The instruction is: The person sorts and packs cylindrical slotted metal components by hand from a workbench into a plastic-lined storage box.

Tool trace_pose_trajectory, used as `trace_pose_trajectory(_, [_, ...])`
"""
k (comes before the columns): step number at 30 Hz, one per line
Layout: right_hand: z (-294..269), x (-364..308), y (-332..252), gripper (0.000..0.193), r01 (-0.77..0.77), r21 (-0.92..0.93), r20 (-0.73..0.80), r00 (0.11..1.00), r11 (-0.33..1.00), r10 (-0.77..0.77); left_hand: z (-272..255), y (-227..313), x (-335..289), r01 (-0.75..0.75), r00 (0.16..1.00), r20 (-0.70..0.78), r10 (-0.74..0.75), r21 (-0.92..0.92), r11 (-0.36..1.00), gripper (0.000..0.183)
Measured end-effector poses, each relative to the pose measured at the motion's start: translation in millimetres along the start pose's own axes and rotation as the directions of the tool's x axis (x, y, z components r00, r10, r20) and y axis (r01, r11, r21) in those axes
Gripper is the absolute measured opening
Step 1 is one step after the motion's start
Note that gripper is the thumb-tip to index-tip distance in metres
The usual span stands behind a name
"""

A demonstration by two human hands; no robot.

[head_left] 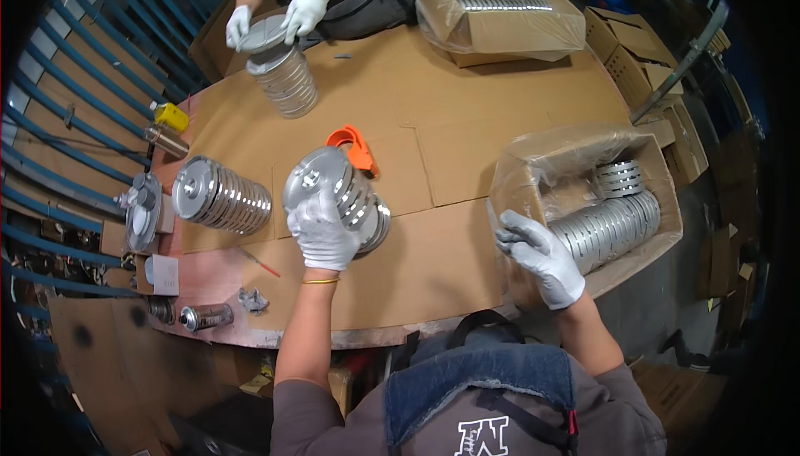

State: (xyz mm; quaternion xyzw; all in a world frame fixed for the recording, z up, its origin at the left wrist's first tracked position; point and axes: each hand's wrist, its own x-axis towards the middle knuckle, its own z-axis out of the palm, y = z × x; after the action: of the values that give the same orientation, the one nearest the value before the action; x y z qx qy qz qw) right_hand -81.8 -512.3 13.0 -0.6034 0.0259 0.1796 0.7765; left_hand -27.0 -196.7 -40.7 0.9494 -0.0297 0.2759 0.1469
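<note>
My left hand (321, 233), in a white glove, grips the near side of a silver stack of slotted metal discs (360, 198) with a round plate and a central knob on top. The stack leans, and its lower discs show to the right of my hand. My right hand (546, 260), also gloved, is raised with fingers spread at the near left edge of a plastic-lined carton (518, 174). Inside that carton lie a long row of metal rings (612, 224) and a shorter stack of rings (619, 179). Another capped disc stack (223, 195) stands to the left.
Across the table, a person's gloved hands (305, 14) hold a round plate on another stack (287, 89). An orange tape dispenser (358, 154) lies beyond my stack. A second lined carton (500, 27) stands at the far right. A spray can (207, 316) lies near the front left edge.
</note>
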Motion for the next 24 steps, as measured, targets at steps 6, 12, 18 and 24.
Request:
trace_pose_trajectory(6, [-58,-20,-12,0.05,0.052,0.017,-0.186,0.981,0.999,-0.048,38,1,-25,-0.078,0.991,0.13,0.041,0.299,0.951,0.044])
trace_pose_trajectory(12, [-142,-19,-22,0.036,0.097,-0.131,-0.453,0.879,0.987,-0.147,36,8,-68,-0.057,0.987,0.157,0.014,0.271,0.961,0.064])
trace_pose_trajectory(18, [-293,-4,-26,0.039,-0.291,-0.821,-0.541,0.675,0.492,-0.502,47,13,-76,-0.097,0.99,0.127,0.061,0.308,0.946,0.077])
trace_pose_trajectory(24, [-325,27,-62,0.062,-0.177,-0.908,-0.064,0.954,-0.38,-0.291,52,18,-67,0.041,0.994,0.076,-0.077,0.398,0.917,0.085])
